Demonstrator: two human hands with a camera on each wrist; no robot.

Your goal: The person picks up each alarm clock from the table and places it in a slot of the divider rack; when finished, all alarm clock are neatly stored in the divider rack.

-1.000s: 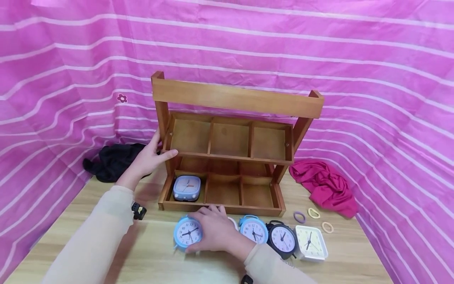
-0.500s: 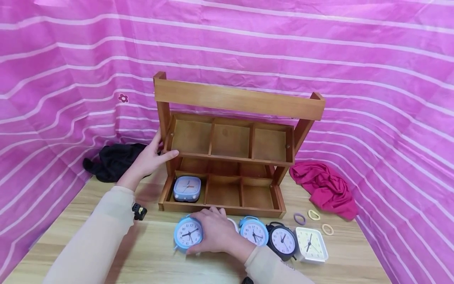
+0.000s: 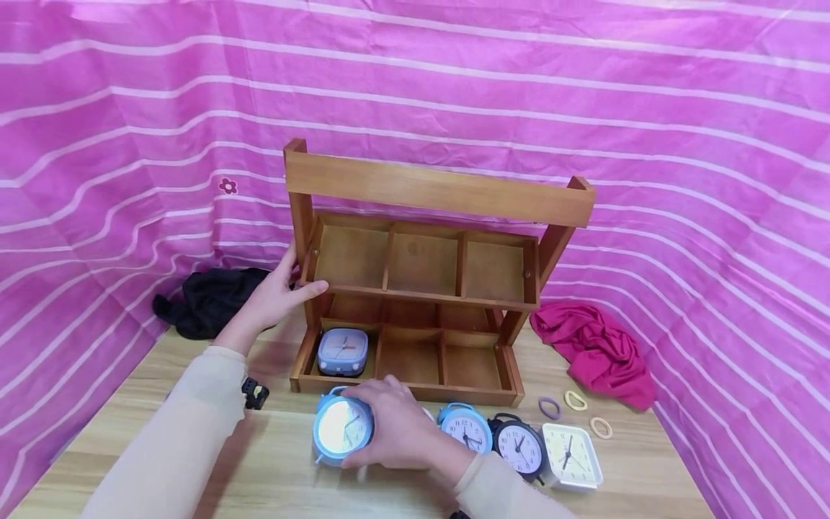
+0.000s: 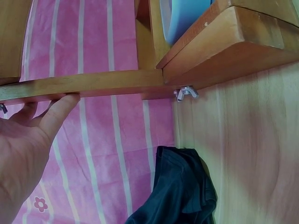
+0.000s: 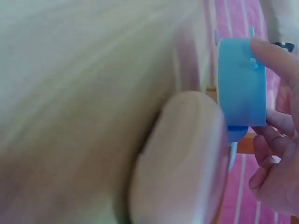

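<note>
My right hand (image 3: pixel 397 427) grips a round light-blue twin-bell alarm clock (image 3: pixel 337 432) in front of the wooden rack (image 3: pixel 441 186). In the right wrist view the clock's blue side (image 5: pixel 240 86) sits between thumb and fingers, and glare covers part of its dial in the head view. My left hand (image 3: pixel 275 294) holds the rack's left upright, thumb across the upper tray's front edge and fingers behind the post. A blue square clock (image 3: pixel 342 351) lies in the lower tray's left compartment. The left wrist view shows fingers (image 4: pixel 58 112) against the upright.
Right of my hand stand another blue clock (image 3: pixel 465 430), a black clock (image 3: pixel 519 448) and a white square clock (image 3: pixel 572 458). Hair ties (image 3: pixel 550 408), a crimson cloth (image 3: pixel 593 353), a black cloth (image 3: pixel 214 299) and a small black item (image 3: pixel 256 394) lie around. A pink striped curtain (image 3: pixel 415 86) encloses the table.
The light-blue clock has tilted slightly in my right hand, and glare has appeared on its dial. My left hand stays on the rack. The head view has shifted slightly.
</note>
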